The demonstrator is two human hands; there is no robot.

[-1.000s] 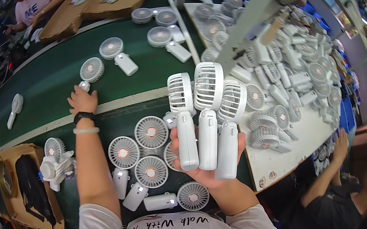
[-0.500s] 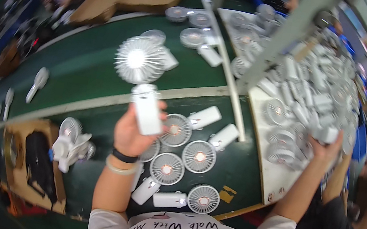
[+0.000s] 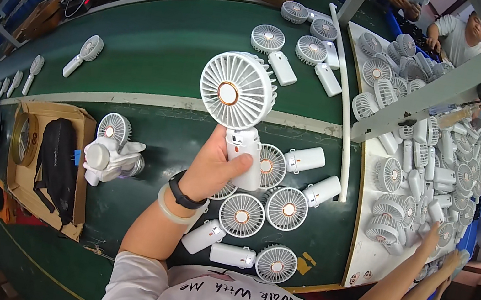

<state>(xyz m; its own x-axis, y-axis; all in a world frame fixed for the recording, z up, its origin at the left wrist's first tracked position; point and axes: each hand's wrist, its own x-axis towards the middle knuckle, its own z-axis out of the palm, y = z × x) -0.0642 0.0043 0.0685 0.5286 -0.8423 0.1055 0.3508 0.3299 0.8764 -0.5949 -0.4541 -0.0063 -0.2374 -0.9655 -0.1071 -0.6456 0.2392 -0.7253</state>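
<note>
My left hand is wrapped round the handle of a white handheld fan, its round grille raised over the green bench. Below it on the bench lie several more white handheld fans, with copper-coloured rings at their centres. To the far right, my right hand is in a large heap of handheld fans on a white board. Its fingers are closed at a white fan handle; they are partly hidden by the fans around it.
A metal post slants over the heap, and a white rail divides bench from board. More fans lie along the green belt. At left stand a cardboard box with a black bag and a white-wrapped object. Co-workers sit nearby.
The fan in my left hand has turned, its grille now facing me more squarely. My right hand has shifted slightly lower within the heap. The whole view has swung somewhat.
</note>
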